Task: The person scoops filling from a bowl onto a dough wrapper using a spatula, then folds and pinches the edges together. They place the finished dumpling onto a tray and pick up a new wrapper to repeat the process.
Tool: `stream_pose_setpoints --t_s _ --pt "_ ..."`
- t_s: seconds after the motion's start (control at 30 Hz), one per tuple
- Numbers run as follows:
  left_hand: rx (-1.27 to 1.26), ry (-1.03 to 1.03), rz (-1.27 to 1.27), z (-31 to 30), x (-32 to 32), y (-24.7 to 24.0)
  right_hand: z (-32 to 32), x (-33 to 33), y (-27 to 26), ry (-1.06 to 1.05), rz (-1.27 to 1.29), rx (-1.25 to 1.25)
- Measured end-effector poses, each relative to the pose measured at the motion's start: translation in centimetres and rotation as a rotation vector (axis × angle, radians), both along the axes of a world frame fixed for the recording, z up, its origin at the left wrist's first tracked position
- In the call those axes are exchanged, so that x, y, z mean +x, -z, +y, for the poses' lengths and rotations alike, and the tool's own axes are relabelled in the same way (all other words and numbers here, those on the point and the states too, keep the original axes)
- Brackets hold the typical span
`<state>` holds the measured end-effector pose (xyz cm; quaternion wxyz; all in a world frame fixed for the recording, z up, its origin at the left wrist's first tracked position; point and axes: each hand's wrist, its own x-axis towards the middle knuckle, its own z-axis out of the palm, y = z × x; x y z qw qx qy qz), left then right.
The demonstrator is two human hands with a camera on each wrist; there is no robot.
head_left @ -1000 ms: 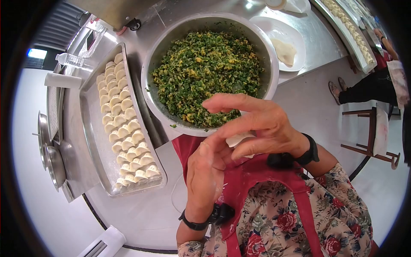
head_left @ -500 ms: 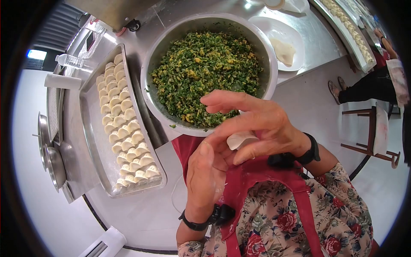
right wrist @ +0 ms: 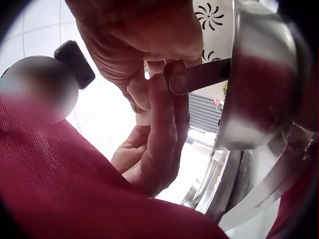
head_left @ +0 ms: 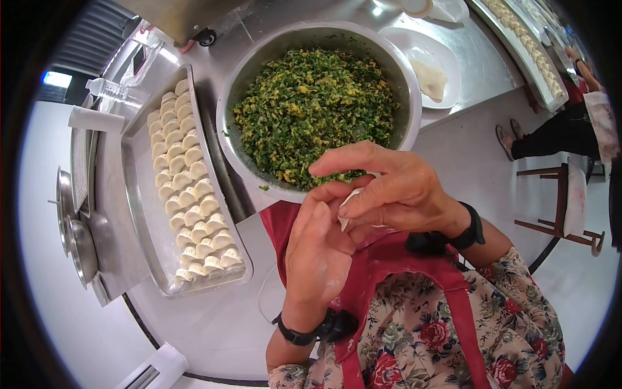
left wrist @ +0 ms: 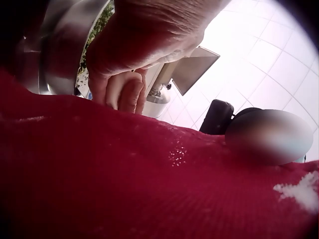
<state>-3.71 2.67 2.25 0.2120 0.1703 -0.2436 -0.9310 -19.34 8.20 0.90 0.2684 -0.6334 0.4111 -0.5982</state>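
Note:
In the head view both hands meet over the red apron (head_left: 389,259), just below a steel bowl (head_left: 224,123) of chopped green and yellow filling (head_left: 317,110). The right hand (head_left: 405,191) pinches the pale edge of a dumpling (head_left: 346,209) between thumb and fingers. The left hand (head_left: 319,253) cups the dumpling from the other side, thumb upright. Fingers hide most of the dough. The right wrist view shows a flat strip with a rounded end (right wrist: 202,77) between the right hand and the bowl.
Left of the bowl lies a metal tray (head_left: 146,240) with rows of folded dumplings (head_left: 188,188). A white plate (head_left: 447,78) with a piece of dough (head_left: 429,79) stands at the right. Beyond are a stool (head_left: 564,201), another person's leg (head_left: 557,139) and a second tray (head_left: 518,45).
The right thumb has moved left and up onto the dough at the left fingertips. The left hand has turned, showing more palm. Tray and bowl stay put.

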Motion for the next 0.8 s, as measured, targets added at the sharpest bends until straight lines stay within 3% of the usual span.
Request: stream_pose_setpoints --t_s 0.1,0.2,0.5,0.6,0.8 --pt "0.015 -0.022 -0.042 0.2 -0.4 -0.5 -0.2 -0.2 0.2 0.028 0.096 -0.054" --pt "0.024 -0.023 -0.091 0.1 -0.3 -0.5 -0.3 0.9 -0.8 0.144 -0.041 0.020" --pt "0.007 -0.086 -0.056 0.2 -0.6 -0.1 -0.4 0.0 0.5 0.104 0.154 -0.104" --pt "0.016 -0.098 -0.059 0.1 -0.5 0.1 -0.5 1.3 -0.4 0.211 -0.042 -0.024" --pt "0.017 -0.026 -0.064 0.0 -0.4 0.1 -0.5 0.0 0.3 0.132 0.169 -0.126"
